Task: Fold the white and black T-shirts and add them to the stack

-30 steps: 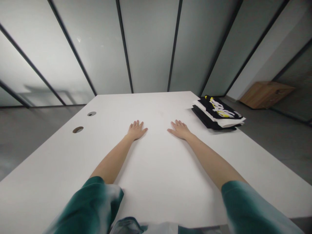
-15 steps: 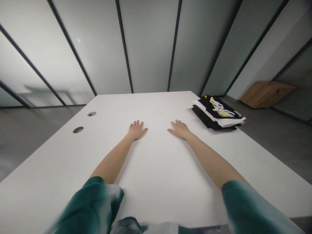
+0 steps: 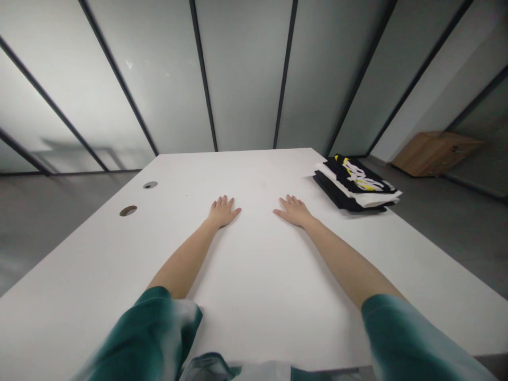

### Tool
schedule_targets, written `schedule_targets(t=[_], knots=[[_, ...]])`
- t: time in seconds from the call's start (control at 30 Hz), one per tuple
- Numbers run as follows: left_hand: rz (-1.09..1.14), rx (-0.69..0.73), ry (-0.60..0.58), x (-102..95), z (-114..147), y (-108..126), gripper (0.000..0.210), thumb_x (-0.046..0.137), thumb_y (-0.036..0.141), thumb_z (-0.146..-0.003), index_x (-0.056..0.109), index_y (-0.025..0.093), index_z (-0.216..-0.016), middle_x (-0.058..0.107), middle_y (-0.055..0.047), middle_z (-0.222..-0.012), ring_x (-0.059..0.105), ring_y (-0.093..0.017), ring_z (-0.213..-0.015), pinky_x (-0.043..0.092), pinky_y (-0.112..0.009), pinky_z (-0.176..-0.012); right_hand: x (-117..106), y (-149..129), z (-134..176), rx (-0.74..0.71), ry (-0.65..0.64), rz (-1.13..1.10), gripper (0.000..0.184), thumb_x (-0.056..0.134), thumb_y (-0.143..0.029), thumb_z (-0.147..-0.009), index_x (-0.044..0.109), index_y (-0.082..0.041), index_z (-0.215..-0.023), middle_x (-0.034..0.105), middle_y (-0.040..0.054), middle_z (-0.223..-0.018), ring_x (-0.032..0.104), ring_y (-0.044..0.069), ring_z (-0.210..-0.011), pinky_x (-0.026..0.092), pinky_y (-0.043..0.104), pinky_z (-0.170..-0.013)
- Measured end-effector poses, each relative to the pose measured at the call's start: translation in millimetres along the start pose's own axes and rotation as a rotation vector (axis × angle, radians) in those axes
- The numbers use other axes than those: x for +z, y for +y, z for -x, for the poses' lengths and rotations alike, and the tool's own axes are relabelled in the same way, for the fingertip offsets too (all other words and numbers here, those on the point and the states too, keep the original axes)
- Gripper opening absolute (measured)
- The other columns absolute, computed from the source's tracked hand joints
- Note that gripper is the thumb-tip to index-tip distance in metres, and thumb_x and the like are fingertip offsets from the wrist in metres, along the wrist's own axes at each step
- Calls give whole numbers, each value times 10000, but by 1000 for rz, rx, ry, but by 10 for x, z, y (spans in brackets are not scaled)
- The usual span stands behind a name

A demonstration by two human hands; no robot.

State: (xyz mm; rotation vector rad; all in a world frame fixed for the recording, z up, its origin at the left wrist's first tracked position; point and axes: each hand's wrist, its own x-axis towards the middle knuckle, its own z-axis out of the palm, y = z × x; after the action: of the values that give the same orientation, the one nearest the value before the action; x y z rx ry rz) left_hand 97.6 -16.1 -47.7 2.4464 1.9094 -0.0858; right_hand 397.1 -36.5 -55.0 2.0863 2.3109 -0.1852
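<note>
Palm down on the white table (image 3: pixel 254 275), my left hand (image 3: pixel 222 212) has its fingers spread and holds nothing. My right hand (image 3: pixel 294 211) lies flat a short way to its right, fingers also apart, with nothing in it. To the right of my right hand, near the table's right edge, rests a stack of folded clothes (image 3: pixel 357 184). A black piece with white and yellow print is on top, white cloth shows in the middle, and black cloth is at the bottom. Neither hand touches the stack.
Two round holes pierce the tabletop on the left, a nearer hole (image 3: pixel 128 211) and a farther hole (image 3: pixel 150 185). Frosted glass panels (image 3: pixel 244 74) with dark frames stand beyond the far edge. A wooden cabinet (image 3: pixel 434 152) sits on the grey floor at right.
</note>
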Motion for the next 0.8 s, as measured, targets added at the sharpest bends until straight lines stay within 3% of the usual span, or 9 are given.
schedule_targets(t=[0.8], knots=[[-11,-5,-2,7,-8,-2,760,199,641,-973,267,187,-1578,208,-153,-1649,202,-328,-1514,216,-472,-1200,2,2,6,-12,7,0,880,225,-745,-915,281,-165,-1574,189,175,-1650,190,371,-1505,156,500,-1196]])
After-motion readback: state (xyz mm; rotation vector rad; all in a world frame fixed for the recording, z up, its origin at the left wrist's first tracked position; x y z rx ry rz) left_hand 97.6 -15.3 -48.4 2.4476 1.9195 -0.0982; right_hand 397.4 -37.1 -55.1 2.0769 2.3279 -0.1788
